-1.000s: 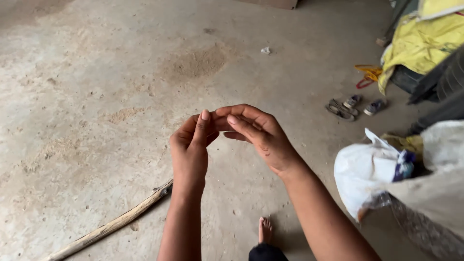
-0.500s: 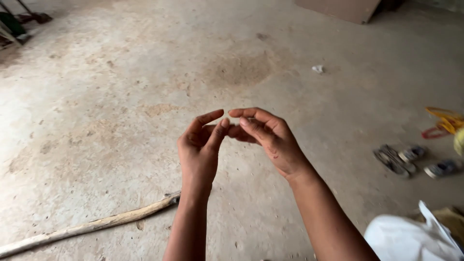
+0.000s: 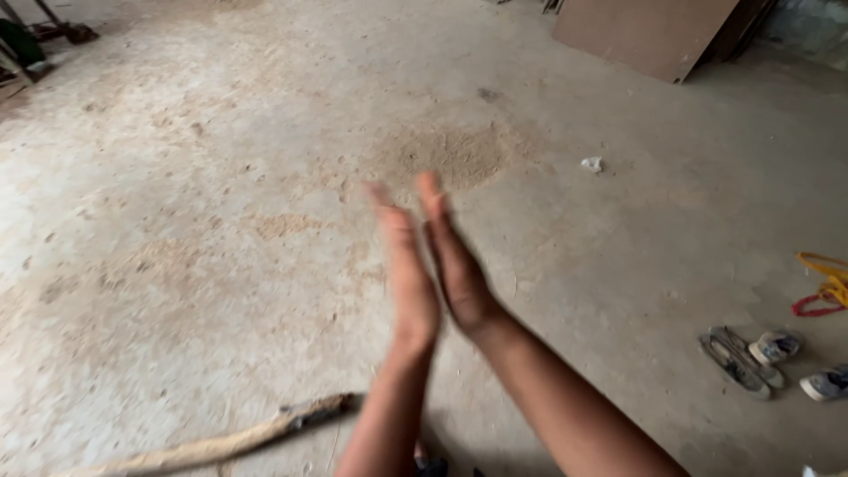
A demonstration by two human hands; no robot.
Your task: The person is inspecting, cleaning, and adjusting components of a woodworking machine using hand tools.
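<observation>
- Wooden stick (image 3: 225, 442) lying on the floor, just left of the hands.
- Left hand (image 3: 406, 274) and right hand (image 3: 457, 265) flat, fingers straight, palms facing, nearly touching, holding nothing.
- Sawdust patch (image 3: 455, 155) on the floor beyond the hands.

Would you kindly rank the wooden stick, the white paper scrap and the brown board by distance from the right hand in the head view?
From the right hand:
1. Wooden stick, on the floor, lower left.
2. White paper scrap, upper right.
3. Brown board, leaning at the far top right.
</observation>
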